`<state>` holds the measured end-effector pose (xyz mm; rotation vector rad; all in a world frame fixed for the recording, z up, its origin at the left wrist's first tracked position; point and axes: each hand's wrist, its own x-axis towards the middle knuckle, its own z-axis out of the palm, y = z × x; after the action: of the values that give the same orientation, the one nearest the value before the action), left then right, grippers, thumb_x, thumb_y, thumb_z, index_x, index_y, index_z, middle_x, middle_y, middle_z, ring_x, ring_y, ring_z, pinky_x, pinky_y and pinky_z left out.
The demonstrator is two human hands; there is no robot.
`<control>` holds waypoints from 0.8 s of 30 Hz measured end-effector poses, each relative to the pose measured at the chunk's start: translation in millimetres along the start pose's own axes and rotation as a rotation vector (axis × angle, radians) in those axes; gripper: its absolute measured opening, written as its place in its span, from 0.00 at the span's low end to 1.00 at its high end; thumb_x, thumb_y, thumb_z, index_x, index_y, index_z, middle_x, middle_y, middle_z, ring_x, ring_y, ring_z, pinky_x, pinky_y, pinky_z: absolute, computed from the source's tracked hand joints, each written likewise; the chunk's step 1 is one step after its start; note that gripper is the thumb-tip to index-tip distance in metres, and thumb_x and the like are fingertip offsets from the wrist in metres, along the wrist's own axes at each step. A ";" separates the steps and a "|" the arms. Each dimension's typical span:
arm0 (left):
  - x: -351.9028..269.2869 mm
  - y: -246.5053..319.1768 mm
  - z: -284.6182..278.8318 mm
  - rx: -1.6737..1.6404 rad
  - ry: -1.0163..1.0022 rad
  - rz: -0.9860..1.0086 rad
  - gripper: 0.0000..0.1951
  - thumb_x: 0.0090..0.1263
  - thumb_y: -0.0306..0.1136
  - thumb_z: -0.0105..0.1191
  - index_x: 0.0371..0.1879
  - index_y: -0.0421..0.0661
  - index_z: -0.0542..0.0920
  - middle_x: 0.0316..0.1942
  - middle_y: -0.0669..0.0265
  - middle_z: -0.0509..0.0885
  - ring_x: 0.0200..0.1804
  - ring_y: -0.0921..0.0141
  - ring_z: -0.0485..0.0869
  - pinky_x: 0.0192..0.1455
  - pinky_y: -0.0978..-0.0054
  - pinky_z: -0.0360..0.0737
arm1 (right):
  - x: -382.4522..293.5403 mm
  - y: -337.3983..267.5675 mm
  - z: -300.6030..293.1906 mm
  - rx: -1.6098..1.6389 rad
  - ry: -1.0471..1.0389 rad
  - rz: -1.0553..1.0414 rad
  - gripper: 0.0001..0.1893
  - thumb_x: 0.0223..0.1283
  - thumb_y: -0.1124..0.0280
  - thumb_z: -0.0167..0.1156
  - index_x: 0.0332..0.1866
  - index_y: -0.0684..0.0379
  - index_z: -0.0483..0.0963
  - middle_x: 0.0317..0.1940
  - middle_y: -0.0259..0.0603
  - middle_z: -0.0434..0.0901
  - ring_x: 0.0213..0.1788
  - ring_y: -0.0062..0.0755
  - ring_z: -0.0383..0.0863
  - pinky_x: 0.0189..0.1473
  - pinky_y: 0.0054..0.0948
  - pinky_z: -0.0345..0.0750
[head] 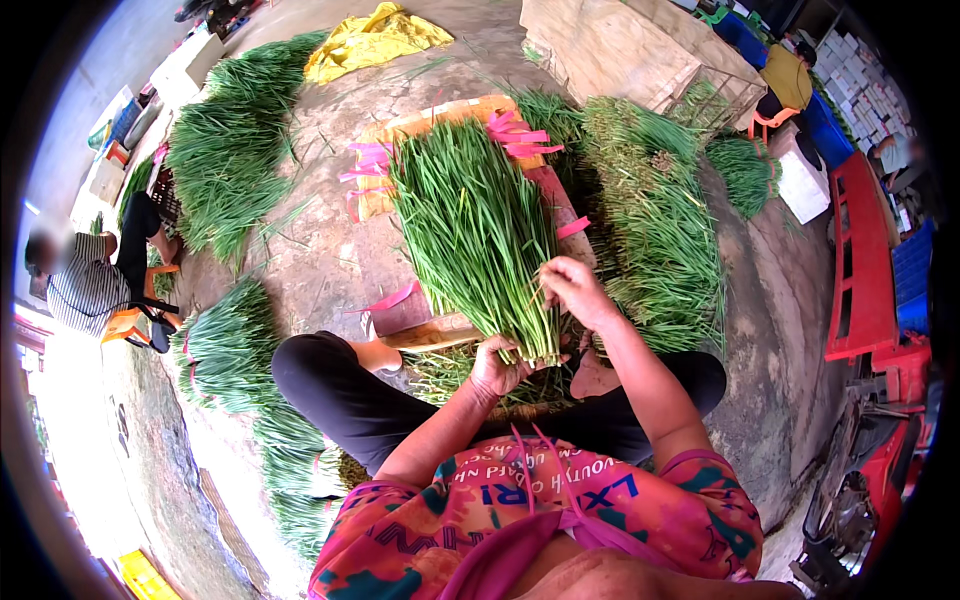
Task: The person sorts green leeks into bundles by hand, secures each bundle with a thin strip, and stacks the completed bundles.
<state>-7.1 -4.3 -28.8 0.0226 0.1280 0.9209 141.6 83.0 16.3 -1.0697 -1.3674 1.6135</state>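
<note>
A thick pile of long green stalks, which look like garlic chives (472, 217), lies on a low wooden board or bench (574, 244) before me. My left hand (499, 367) is closed around the pale lower ends of a bunch of chives (529, 326) at the near end of the pile. At that bunch's right side, my right hand (574, 291) has its thumb and fingers pinched on thin brownish leaf bits (535, 291). Pink ribbon strips (525, 136) lie beside the pile on an orange-yellow pad (375, 202).
Loose chives (652, 225) are heaped at the right, with another heap (232, 142) at the far left. Tied bundles (232, 349) stand near my left knee. A yellow sheet (375, 37) lies on the concrete floor. Another person (90, 277) sits at left; a red vehicle (885, 465) stands at right.
</note>
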 end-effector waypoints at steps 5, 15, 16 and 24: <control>-1.0 0.9 2.5 0.003 0.017 -0.006 0.36 0.42 0.32 0.48 0.58 0.38 0.62 0.54 0.50 0.71 0.57 0.49 0.69 0.62 0.43 0.59 | -4.9 -27.4 -7.0 0.179 -0.167 0.043 0.05 0.61 0.74 0.51 0.37 0.64 0.71 0.29 0.37 0.77 0.27 0.20 0.77 0.28 0.20 0.76; -4.9 0.6 19.6 -0.015 0.151 0.074 0.34 0.56 0.54 0.52 0.55 0.43 0.63 0.51 0.55 0.72 0.57 0.54 0.69 0.61 0.45 0.62 | -21.6 -39.6 29.6 -0.668 -0.336 -0.175 0.11 0.49 0.77 0.60 0.40 0.65 0.75 0.27 0.38 0.78 0.29 0.25 0.77 0.32 0.22 0.75; -6.7 2.2 14.5 0.019 0.213 0.051 0.34 0.57 0.60 0.49 0.54 0.45 0.66 0.51 0.57 0.72 0.55 0.57 0.71 0.58 0.46 0.65 | -23.2 -36.1 38.3 -0.845 -0.330 -0.179 0.10 0.48 0.78 0.59 0.38 0.65 0.75 0.28 0.39 0.77 0.31 0.28 0.76 0.35 0.23 0.75; -2.8 2.0 -5.5 0.036 0.288 0.036 0.33 0.58 0.60 0.47 0.55 0.47 0.66 0.52 0.58 0.72 0.53 0.58 0.73 0.54 0.48 0.69 | -15.3 -1.4 36.7 -0.818 -0.188 -0.184 0.05 0.56 0.76 0.52 0.26 0.62 0.70 0.21 0.35 0.71 0.25 0.25 0.72 0.31 0.26 0.74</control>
<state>-11.1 -5.5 -33.8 -0.0751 0.4124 0.9541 113.1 56.0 22.5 -1.1966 -2.2775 1.0314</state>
